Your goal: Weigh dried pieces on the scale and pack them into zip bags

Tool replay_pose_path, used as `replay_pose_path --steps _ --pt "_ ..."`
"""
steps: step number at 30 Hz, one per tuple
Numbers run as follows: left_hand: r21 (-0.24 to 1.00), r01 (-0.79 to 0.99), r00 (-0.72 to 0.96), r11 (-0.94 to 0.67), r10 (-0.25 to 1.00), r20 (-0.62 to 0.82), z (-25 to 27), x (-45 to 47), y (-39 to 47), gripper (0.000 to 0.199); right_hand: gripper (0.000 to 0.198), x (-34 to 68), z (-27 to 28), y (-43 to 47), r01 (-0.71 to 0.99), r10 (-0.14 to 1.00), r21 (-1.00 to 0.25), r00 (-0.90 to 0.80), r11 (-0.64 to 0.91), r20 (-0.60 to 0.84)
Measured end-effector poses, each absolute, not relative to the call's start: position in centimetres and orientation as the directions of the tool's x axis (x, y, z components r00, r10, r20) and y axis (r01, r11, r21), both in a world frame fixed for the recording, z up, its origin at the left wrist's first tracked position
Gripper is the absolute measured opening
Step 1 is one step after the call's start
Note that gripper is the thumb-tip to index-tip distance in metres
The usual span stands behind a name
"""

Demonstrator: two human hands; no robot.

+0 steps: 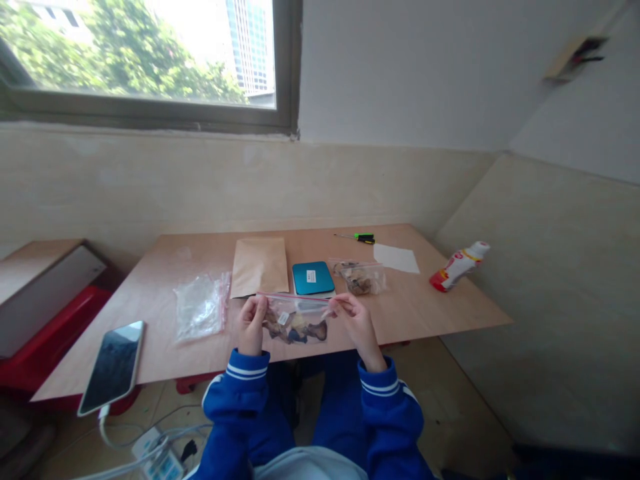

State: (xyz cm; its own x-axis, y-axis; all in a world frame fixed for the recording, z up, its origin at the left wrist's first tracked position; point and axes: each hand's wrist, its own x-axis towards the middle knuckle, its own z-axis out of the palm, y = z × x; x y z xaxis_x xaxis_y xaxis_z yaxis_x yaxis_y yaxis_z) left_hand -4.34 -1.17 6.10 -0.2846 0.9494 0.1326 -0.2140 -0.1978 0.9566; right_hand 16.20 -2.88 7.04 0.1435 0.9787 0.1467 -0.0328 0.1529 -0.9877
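The zip-top bag (pixel 306 325) is stretched between two hands, above the near edge of the wooden table (pixel 410 313); whether its bottom touches the table, I cannot tell. The fingers of the left hand (pixel 253 323) pinch its upper left corner, and those of the right hand (pixel 356 327) pinch the upper right, along the red zip strip (pixel 293 296). Inside lie dark, wrinkled dried pieces.

The step in hand appears to be work at the zip edge; if it is opening or sealing, I cannot judge. The next move calls for both pinches kept firm and level, so that nothing spills.

The bag carries a small white label (pixel 283 318); its print is too small to read. Just beyond is a teal flat case (pixel 301 283), also with an unreadable white sticker (pixel 311 276). To its right lies a second filled bag (pixel 364 283); to its left, a kraft paper envelope (pixel 260 267). At far right, the red-and-white bottle (pixel 457 268) has markings, but no brand is legible.
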Motion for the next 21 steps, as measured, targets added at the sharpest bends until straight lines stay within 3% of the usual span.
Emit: replay_pose_path --steps 9,13,21 --pt "0.945 -0.249 -0.397 -0.211 0.912 0.099 5.4 -4.2 -1.3 0.035 0.034 16.4 5.6 -4.2 0.071 0.979 -0.99 0.154 0.12 0.13" --pt "0.948 -0.296 -0.334 -0.117 0.942 0.012 5.3 -4.3 -1.2 0.034 0.03 16.3 6.3 -4.3 0.104 0.964 -0.985 0.212 0.139 0.159" --pt "0.959 -0.222 -0.314 -0.178 0.944 0.102 5.3 -4.9 -0.6 0.027 0.027 16.4 6.4 -3.9 0.29 0.913 -0.935 0.289 0.203 0.287"
